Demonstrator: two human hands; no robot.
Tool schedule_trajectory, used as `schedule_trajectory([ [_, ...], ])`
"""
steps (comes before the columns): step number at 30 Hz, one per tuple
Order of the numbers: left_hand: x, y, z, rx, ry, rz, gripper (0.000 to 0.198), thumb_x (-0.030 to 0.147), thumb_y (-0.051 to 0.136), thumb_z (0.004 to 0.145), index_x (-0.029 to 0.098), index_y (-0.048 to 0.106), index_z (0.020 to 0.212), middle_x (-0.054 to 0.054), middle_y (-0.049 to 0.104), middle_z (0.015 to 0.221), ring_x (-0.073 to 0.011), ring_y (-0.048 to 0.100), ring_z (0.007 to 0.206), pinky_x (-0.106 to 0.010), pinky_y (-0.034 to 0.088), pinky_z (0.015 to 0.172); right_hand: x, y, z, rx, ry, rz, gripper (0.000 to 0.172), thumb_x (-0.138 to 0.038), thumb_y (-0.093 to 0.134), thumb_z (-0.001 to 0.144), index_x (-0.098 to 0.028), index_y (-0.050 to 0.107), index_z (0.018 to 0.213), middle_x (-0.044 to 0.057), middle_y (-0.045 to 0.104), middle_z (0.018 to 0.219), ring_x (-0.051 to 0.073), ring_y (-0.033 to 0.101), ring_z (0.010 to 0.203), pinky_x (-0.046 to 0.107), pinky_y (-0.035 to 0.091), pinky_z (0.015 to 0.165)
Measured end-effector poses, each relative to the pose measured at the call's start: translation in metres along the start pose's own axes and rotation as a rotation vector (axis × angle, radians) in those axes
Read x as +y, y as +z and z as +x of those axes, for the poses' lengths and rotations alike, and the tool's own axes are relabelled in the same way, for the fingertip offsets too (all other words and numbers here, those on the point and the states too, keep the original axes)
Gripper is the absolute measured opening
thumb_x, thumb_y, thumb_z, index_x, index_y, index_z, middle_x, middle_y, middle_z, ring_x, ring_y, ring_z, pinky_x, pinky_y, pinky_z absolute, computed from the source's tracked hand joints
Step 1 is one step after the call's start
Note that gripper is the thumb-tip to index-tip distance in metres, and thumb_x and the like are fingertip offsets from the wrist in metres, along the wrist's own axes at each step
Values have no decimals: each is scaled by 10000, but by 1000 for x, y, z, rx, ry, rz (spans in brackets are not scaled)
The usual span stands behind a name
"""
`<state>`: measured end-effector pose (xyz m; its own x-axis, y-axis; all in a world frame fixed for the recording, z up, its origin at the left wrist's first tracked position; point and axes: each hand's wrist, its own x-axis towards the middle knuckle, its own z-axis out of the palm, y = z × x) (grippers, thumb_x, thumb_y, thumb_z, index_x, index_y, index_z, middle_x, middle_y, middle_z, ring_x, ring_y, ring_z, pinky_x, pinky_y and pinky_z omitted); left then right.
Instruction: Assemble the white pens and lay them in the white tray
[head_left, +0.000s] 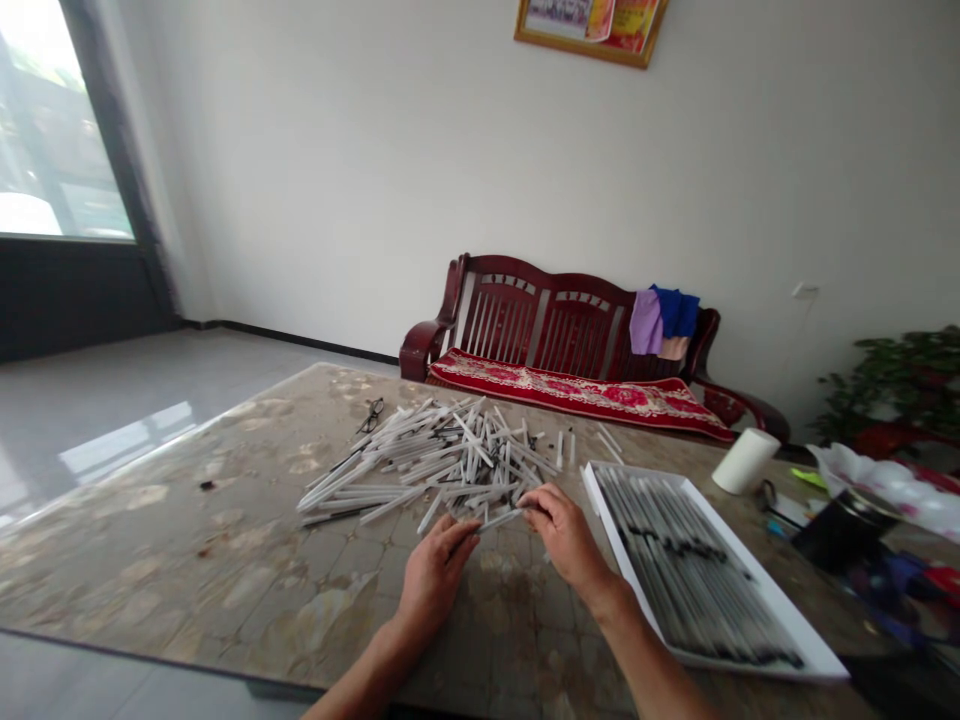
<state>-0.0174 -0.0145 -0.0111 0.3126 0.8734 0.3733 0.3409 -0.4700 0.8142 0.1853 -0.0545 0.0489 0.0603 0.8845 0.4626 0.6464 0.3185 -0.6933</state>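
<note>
A slim whitish pen-like tube is held level between my two hands, just in front of a loose pile of similar tubes. My left hand pinches its left end, fingers closed. At the other end, my right hand grips it between thumb and fingers. Some dark pieces lie mixed into the pile. Right of my right hand, a shallow white box holds rows of slender clear sticks with black parts, somewhat blurred.
Eyeglasses lie behind the pile on the patterned table. Beyond the box are a white roll, a dark cup and a frilled pale bowl. A red wooden bench stands behind the table.
</note>
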Motion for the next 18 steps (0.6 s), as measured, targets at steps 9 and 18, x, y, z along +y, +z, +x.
schedule_trajectory([
  [9,3,0,-1,0,45,-32,265,354,528,888,253,765,951,-40,633,768,-193,645,731,-261,502,672,-13,2,-3,-91,153,52,169,-151,556,790,-226,705,818,15,646,819,147,612,669,238,494,568],
  [18,9,1,-6,8,128,-29,263,328,509,903,242,755,934,-34,622,750,-170,636,691,-239,485,642,-17,8,-1,-183,590,369,158,-315,622,716,-166,612,766,-59,577,533,90,536,415,182,431,383],
])
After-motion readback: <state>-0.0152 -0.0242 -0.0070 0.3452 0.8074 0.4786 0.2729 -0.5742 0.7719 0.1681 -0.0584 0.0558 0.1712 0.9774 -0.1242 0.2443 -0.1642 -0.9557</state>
